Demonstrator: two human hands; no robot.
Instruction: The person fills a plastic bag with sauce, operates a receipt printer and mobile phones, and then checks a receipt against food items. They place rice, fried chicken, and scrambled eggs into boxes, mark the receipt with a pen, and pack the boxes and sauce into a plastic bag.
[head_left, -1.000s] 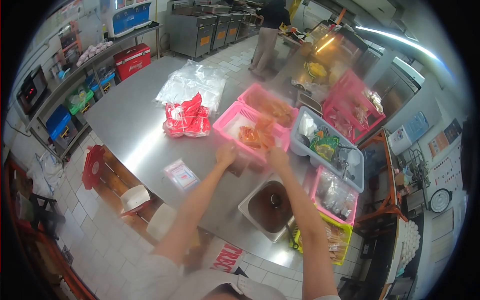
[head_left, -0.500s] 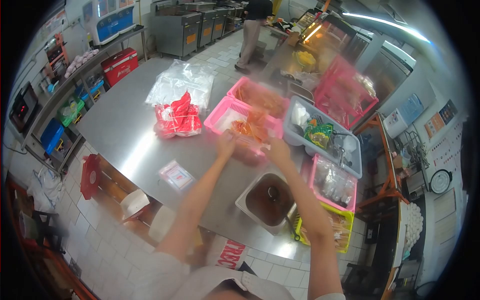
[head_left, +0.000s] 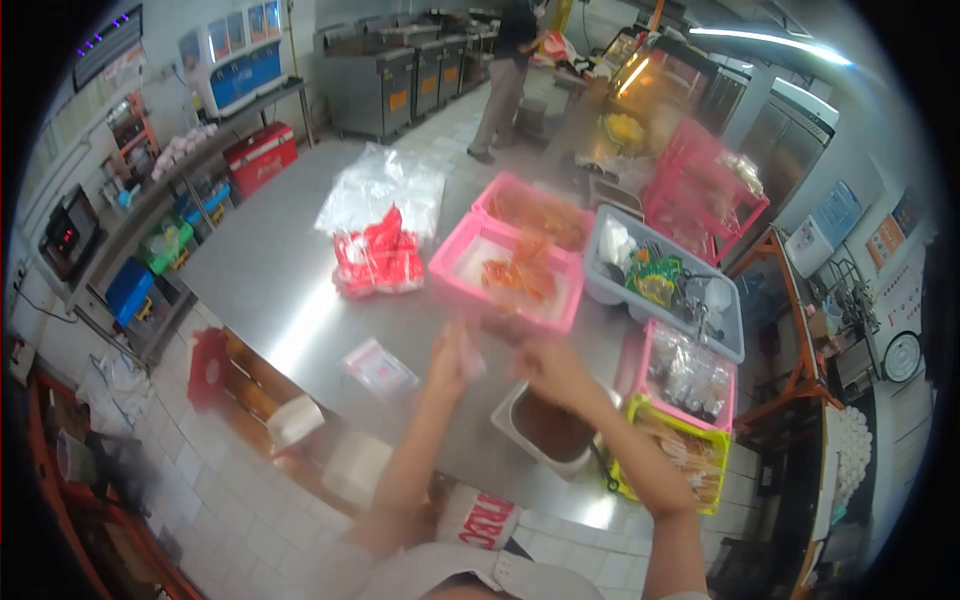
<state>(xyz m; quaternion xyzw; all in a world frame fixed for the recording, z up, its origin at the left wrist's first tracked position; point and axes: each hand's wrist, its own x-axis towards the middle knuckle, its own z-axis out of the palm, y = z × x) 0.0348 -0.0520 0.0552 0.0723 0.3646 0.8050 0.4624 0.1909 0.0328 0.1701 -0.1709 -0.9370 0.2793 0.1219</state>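
My left hand (head_left: 447, 368) is closed on a small pale pinkish packet (head_left: 470, 357), blurred by motion, above the steel table. My right hand (head_left: 553, 372) is curled just beside it, over the edge of a steel pan (head_left: 507, 425) with brown contents; its fingertips are smeared and whatever they hold cannot be made out. Beyond both hands stands a pink basket (head_left: 450, 258) with orange sachets (head_left: 520, 278) lying on something white. Behind it, another pink basket (head_left: 487, 192) holds orange-brown packets. A flat clear packet with a printed label (head_left: 380, 367) lies left of my left hand.
Red packaging (head_left: 378, 258) and clear plastic bags (head_left: 385, 195) lie on the left of the table (head_left: 265, 235). At right stand a grey bin (head_left: 590, 275) of utensils, a pink tray (head_left: 690, 375) and a yellow-green basket (head_left: 722, 470). Another person (head_left: 505, 85) stands at the back.
Both hands have drawn back from the front pink basket toward me, leaving the orange sachets inside. The pale packet now shows in my left hand. The camera view has shifted slightly.
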